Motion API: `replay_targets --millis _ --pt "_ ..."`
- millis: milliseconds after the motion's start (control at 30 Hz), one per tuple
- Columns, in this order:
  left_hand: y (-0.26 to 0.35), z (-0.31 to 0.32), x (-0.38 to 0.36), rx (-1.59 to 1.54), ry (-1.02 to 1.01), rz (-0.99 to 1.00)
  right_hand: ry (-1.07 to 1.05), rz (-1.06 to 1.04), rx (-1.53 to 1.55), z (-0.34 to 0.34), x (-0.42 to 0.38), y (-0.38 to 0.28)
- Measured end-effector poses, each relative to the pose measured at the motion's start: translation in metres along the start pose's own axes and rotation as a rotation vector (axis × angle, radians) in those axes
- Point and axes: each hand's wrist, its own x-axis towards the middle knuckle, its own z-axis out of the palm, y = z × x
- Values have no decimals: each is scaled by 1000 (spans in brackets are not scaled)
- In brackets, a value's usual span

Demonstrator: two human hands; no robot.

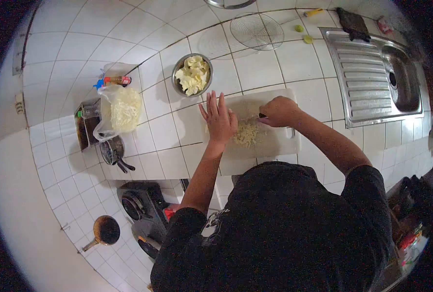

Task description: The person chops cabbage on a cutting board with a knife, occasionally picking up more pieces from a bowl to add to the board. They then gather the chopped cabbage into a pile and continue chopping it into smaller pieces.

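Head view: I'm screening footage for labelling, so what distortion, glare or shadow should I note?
Head view: wide-angle distortion bows the wall tiles, corners black; same view: highlights streak the steel sink, soft shadow falls beside the left hand, and the pale shreds look too fine to separate.

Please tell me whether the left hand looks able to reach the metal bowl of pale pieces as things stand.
Probably yes: the left hand appears to grip nothing, its fingers are spread, and the metal bowl sits just beyond them, with nothing visible blocking the way.
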Motion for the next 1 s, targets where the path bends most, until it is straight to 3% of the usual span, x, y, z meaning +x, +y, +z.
replay_targets --millis 100,267,500,833,1000 --pt "6 2 -3 -47 23 64 105 39 -5 13 -15 -3" --pt "14 -19 -14 -191 -18 71 100 132 53 6 -52 -43" --pt "8 -9 -11 -175 -71 182 156 246 177 51 -52 -47" --pt "12 -8 -8 -260 -73 213 182 242 109 51 -62 -52" --pt "17 -17 -9 -195 -58 207 293 216 113 69 -61 -42"
